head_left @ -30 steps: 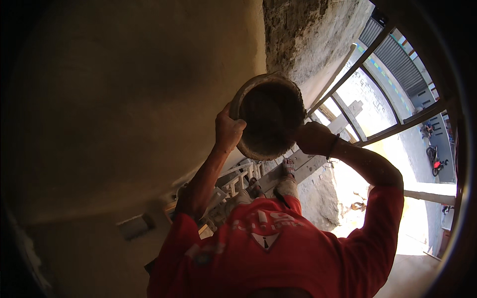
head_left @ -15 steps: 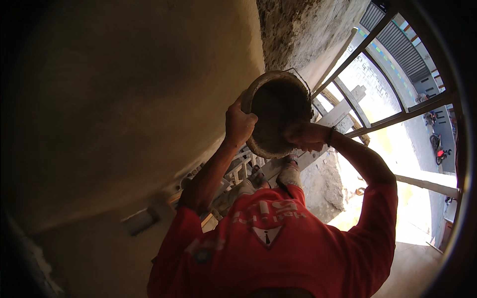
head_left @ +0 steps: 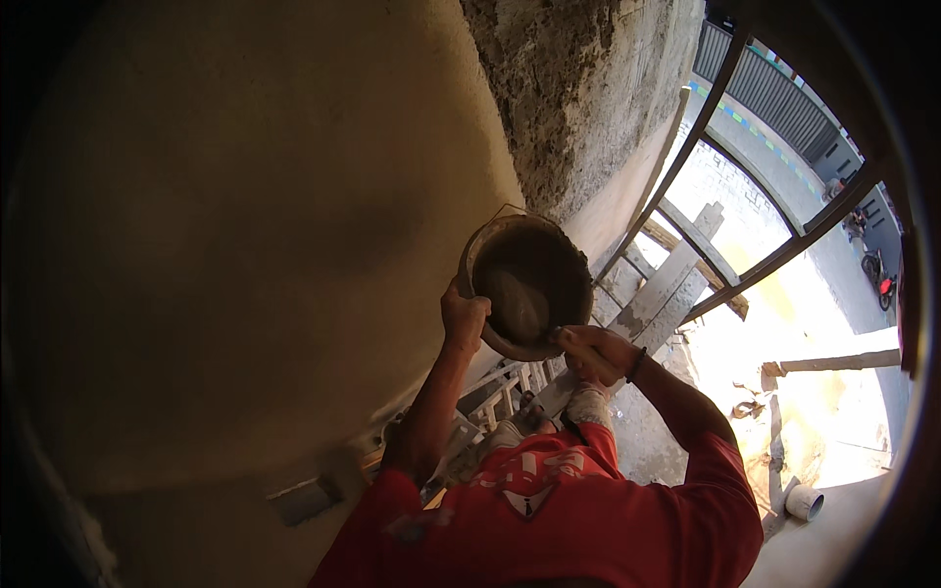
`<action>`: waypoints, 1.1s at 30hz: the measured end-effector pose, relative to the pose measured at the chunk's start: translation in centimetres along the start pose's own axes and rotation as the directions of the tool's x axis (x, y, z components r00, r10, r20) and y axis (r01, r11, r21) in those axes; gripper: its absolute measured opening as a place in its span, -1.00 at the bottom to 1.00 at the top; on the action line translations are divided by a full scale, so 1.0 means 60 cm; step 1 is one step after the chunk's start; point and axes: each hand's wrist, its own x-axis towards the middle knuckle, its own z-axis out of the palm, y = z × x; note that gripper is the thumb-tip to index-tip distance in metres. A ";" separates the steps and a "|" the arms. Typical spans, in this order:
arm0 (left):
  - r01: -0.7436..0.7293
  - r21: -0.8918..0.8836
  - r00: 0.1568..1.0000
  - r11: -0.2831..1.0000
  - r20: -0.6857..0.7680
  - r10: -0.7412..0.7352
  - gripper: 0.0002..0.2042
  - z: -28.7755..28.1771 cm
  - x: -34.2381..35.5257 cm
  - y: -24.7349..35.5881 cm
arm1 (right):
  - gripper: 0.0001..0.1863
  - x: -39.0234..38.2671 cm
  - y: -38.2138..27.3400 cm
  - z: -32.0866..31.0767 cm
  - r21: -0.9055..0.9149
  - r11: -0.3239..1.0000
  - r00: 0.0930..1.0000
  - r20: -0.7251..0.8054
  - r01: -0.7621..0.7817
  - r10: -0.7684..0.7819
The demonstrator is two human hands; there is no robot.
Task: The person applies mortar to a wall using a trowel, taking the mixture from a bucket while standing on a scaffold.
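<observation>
Grey-crusted, the bucket (head_left: pixel 470 257) mid-view looked rigid and likely heavy, best held by its rim, which my left hand (head_left: pixel 465 318) clamped at 8 o'clock while my right (head_left: pixel 610 349) curled round an apparent tool handle (head_left: pixel 588 357) at 5, planks (head_left: pixel 671 279) and dark bars (head_left: pixel 726 78) obstructing 1 to 3.

The bucket's (head_left: pixel 469 263) mouth lies open above; the wall (head_left: pixel 294 196) blocks leftward passage.

On the red shirt (head_left: pixel 598 524), big white print (head_left: pixel 529 468) is showing, but folds are bending it and I'm not making out any word. A white triangle sign (head_left: pixel 512 503) with a dark mark is sitting just beside it.
</observation>
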 end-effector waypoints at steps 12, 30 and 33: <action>0.073 -0.073 0.975 0.995 -0.207 -0.087 -0.34 -0.039 -0.005 0.011 | -0.70 -0.029 -0.131 0.096 0.201 0.804 0.825 -0.225 0.560 -0.519; 0.331 -0.043 0.837 0.943 -0.449 -0.314 -0.36 -0.184 -0.155 -0.086 | -0.58 0.248 -0.452 0.211 -0.762 0.326 -0.315 -0.559 0.560 -0.767; 0.315 -0.063 0.805 0.947 -0.511 -0.302 -0.44 -0.189 -0.149 -0.094 | -0.40 0.329 -0.475 0.315 -0.938 0.171 -0.169 -0.229 0.303 -0.959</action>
